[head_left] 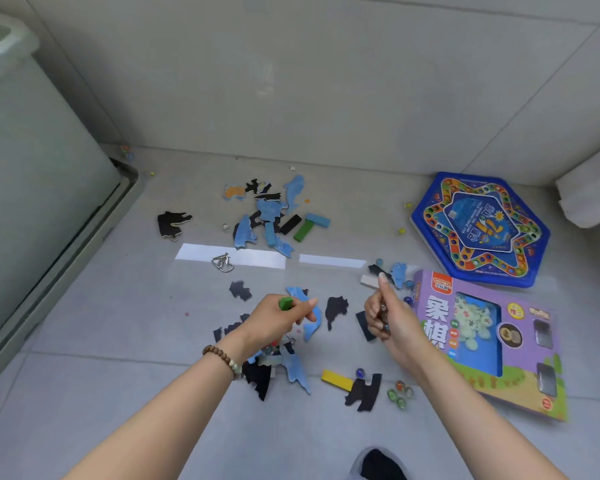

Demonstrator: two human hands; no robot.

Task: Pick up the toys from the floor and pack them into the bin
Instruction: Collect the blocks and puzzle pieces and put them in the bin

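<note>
The grey tile floor has toys all over it. At its left edge stands a big clear bin. By the far edge, a heap of blue and black puzzle pieces lies with a blue block, a black block and a green block. A metal ring puzzle lies near the middle. On the right lie a blue six-sided game board and a purple chess box. Nearer, a yellow block lies beside some marbles.

Glossy floor tiles, translucent plastic bin
</note>
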